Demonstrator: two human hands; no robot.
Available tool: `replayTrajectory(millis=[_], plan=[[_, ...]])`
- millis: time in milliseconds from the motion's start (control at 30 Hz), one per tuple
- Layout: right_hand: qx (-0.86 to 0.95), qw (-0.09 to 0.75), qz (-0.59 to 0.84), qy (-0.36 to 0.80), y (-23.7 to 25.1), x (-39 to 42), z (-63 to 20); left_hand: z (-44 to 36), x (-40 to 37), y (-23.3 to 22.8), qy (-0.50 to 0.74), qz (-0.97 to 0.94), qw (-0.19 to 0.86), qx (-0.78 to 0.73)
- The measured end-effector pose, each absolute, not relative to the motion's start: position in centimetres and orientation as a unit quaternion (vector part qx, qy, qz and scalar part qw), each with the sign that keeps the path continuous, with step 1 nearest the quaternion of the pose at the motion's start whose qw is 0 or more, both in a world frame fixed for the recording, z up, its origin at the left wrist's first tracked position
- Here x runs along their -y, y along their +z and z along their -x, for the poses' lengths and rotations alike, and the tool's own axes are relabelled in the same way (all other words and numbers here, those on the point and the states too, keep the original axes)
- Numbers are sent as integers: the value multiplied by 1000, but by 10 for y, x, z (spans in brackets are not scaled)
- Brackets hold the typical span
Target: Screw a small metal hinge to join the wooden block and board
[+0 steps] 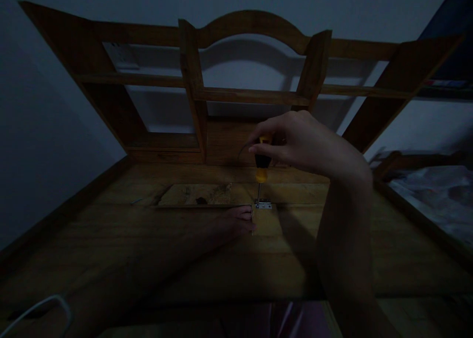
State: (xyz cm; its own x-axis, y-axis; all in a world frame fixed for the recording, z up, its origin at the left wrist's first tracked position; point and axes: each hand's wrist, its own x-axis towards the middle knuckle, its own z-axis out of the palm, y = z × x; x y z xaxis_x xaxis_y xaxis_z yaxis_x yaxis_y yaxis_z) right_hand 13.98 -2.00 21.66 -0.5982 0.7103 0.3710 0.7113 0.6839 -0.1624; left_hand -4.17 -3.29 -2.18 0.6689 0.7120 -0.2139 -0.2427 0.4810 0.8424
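My right hand (284, 136) is closed round the handle of a yellow and black screwdriver (262, 174), held nearly upright. Its tip meets a small metal hinge (263, 206), at the hinge's left end. The hinge lies across the seam between a pale small wooden board (266, 222) and the planks behind it. Low to the left, my left hand (238, 219) has its fingers bent against the left edge of that board, gripping it there. The light is dim, and part of the left fingers is hard to see.
A wooden shelf frame (251, 95) with an arched top rises at the back, against the wall. A rough wood strip (195, 194) lies left of the hinge. A white cable (44, 301) curls at the lower left. Clear plastic (436, 195) is at the right.
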Motion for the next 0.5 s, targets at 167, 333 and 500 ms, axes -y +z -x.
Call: replayTrajectory(millis=[167, 333, 500], plan=[[899, 187, 395, 26, 220, 27, -147, 42, 32, -21, 297, -414, 817, -271], [891, 196, 409, 4, 219, 29, -147, 43, 30, -27, 299, -417, 818, -259], [885, 199, 421, -7, 215, 23, -143, 43, 28, -32, 295, -423, 816, -259]])
